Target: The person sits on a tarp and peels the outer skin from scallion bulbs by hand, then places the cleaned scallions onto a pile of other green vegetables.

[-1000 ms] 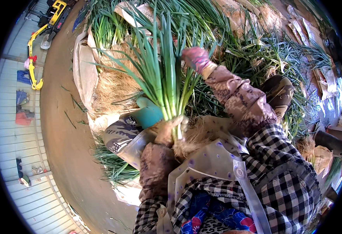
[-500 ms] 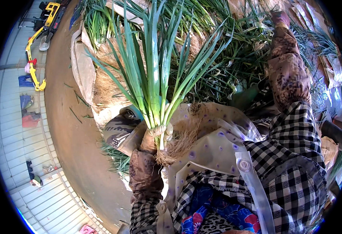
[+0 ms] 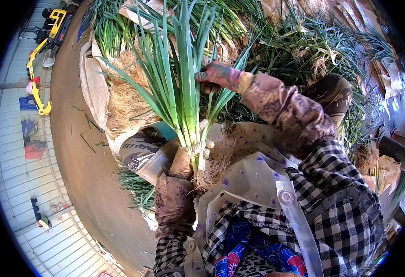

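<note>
My left hand (image 3: 194, 150), in a pale glove, is closed round the lower stalks of a bunch of green onions (image 3: 184, 111). The bunch stands upright over my lap, long green leaves fanning upward and tan roots (image 3: 207, 177) hanging below the grip. At the right side of the bunch, about halfway up its leaves, my right hand (image 3: 218, 77) is closed on a green onion leaf; its fingertips are partly hidden among the leaves. A clear plastic apron (image 3: 253, 173) with purple dots covers my lap.
More green onions with bushy roots (image 3: 131, 99) lie on pale sacking (image 3: 92, 78) at the far left. Loose leaves (image 3: 285, 60) are heaped beyond my right forearm. Brown floor (image 3: 80, 152) stretches to the left, with a yellow toy-like excavator arm (image 3: 38, 46) past it.
My right hand has come from the far right, above the loose leaves, back to the bunch and taken hold of a leaf. My left hand still holds the bunch, shifted slightly right.
</note>
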The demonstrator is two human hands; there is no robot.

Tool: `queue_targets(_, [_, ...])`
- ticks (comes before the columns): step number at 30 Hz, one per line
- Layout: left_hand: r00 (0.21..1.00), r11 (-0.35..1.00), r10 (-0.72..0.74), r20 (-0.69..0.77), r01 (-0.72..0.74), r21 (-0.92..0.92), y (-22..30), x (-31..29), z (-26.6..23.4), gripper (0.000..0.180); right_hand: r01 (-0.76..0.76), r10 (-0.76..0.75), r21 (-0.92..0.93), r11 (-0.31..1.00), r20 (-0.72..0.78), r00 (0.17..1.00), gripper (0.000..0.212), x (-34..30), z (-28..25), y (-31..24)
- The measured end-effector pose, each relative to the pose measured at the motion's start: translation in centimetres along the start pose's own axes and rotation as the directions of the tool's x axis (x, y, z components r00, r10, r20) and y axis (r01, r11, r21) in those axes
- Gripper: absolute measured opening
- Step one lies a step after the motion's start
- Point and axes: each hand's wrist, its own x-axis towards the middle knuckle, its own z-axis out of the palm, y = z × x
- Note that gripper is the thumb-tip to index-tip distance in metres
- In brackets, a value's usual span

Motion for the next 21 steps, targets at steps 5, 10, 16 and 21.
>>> queue_targets(5, [0.999, 0.998, 0.038, -0.016, -0.039, -0.039, -1.2, 0.7, -1.1, 0.064, -0.029, 0.066, 0.230, 0.973, -0.155, 0.986, 0.022, -0.1, 1.2, 1.2])
queue_targets(10, [0.994, 0.991, -0.102, -0.042, 0.098, -0.095, -2.0, 1.5, -2.8, 0.042, -0.053, 0.142, 0.329, 0.943, -0.252, 0.957, 0.018, 0.1, 0.0, 2.7])
queue_targets(16, [0.936, 0.892, 0.302, -0.180, -0.212, 0.399, -3.6, 6.3, -2.3, 0.030, 0.044, 0.086, 0.417, 0.908, -0.288, 0.954, 0.015, 0.2, -0.3, 3.8])
queue_targets(21, [0.880, 0.858, 0.394, -0.265, -0.249, 0.448, -2.5, 7.3, 0.8, 0.029, 0.187, -0.044, 0.239, 0.953, -0.502, 0.864, 0.022, -0.3, -1.4, 4.0])
